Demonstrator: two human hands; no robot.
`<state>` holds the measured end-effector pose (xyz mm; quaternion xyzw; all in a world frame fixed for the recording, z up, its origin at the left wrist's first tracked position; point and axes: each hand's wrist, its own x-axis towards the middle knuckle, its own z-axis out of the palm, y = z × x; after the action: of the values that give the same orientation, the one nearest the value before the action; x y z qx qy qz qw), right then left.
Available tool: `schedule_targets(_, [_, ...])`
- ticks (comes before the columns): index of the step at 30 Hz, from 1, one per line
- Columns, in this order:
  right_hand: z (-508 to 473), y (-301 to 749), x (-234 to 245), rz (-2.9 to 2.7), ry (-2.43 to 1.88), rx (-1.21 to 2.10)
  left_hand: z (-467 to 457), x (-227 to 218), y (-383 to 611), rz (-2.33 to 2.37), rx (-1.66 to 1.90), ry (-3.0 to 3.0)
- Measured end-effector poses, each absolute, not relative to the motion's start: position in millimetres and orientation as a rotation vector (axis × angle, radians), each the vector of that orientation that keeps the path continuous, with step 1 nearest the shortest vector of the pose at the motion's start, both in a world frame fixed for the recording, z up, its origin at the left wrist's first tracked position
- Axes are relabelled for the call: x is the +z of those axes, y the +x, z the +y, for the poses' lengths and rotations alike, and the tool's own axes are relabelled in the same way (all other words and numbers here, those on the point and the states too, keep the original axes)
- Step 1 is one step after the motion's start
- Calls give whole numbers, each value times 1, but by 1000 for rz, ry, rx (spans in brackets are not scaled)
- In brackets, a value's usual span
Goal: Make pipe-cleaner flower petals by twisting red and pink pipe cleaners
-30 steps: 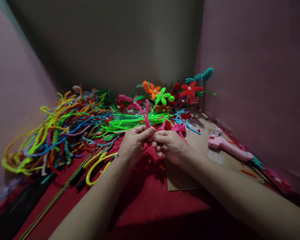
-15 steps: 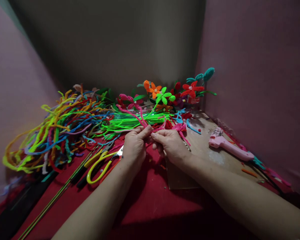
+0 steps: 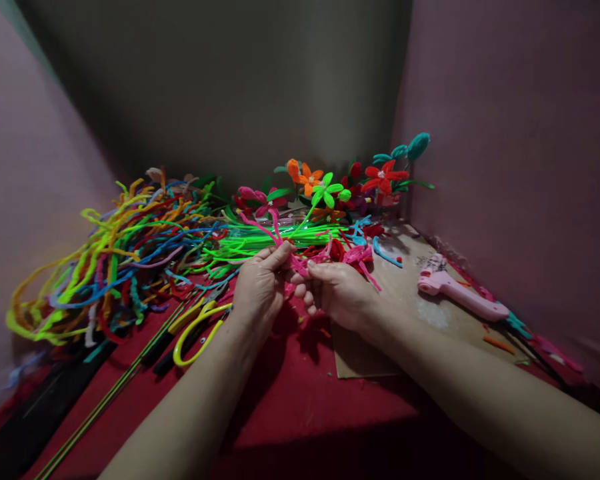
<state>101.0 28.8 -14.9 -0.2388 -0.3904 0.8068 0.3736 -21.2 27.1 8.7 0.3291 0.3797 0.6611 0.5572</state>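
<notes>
A pink pipe cleaner piece (image 3: 276,229) is held between my hands, its two loose ends sticking up toward the back left. My left hand (image 3: 261,283) pinches it between thumb and fingers. My right hand (image 3: 337,290) grips the other part with thumb and forefinger, the remaining fingers curled beneath. Some of the pink piece shows in the small gap between the hands; the rest is hidden by the fingers. Just beyond my right hand lie loose pink pipe cleaner pieces (image 3: 359,255). Green pipe cleaners (image 3: 240,247) lie in a bundle behind my left hand.
Multicoloured pipe cleaners (image 3: 105,267) heap up at the left. Yellow-handled scissors (image 3: 179,350) lie beside my left forearm, near thin green stems (image 3: 95,412). A pink glue gun (image 3: 463,297) rests on the board (image 3: 410,267) at right. Finished flowers (image 3: 325,191) stand at the back.
My hands have moved slightly apart, the left one leftward. More of the pink pipe cleaner piece shows between them, and its upright ends have shifted a little left.
</notes>
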Motion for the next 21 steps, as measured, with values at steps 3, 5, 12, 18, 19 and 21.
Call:
schedule_targets(3, [30,101,-14,-883,-549,2205,27,10,-23,894,1570,776])
schedule_targets(5, [29,101,-13,-817,-536,2245,26,11,-22,896,1590,770])
schedule_targets(12, [28,98,-16,-692,-521,2251,26,11,-22,874,1584,808])
schedule_targets(18, [29,95,-18,-727,-542,2216,28,9,-21,871,1600,809])
schedule_targets(19, [29,95,-18,-735,-544,2204,27,9,-21,876,1600,808])
schedule_targets(21, [28,95,-18,-746,-550,2170,26,10,-20,892,1607,809])
